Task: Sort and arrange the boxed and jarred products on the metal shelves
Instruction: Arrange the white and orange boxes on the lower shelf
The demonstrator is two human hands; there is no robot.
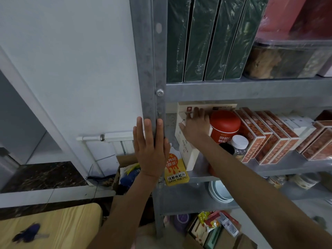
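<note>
My left hand [150,146] lies flat, fingers straight, against the grey metal upright [152,69] of the shelves. My right hand [195,124] reaches into the middle shelf and presses with straight fingers on a cream box [185,150] standing at the shelf's left end. A red jar [224,126] stands just right of that hand. A yellow and orange pouch [175,169] leans at the shelf's front left, partly behind my left hand. A row of orange patterned boxes [265,137] fills the shelf further right.
Green flat boxes [203,42] and a clear tub [283,60] stand on the shelf above. A white-capped jar [239,144] sits by the red jar. White bowls [221,193] lie on the lower shelf. An open carton [212,229] of packets is on the floor; a wooden tabletop [59,229] at lower left.
</note>
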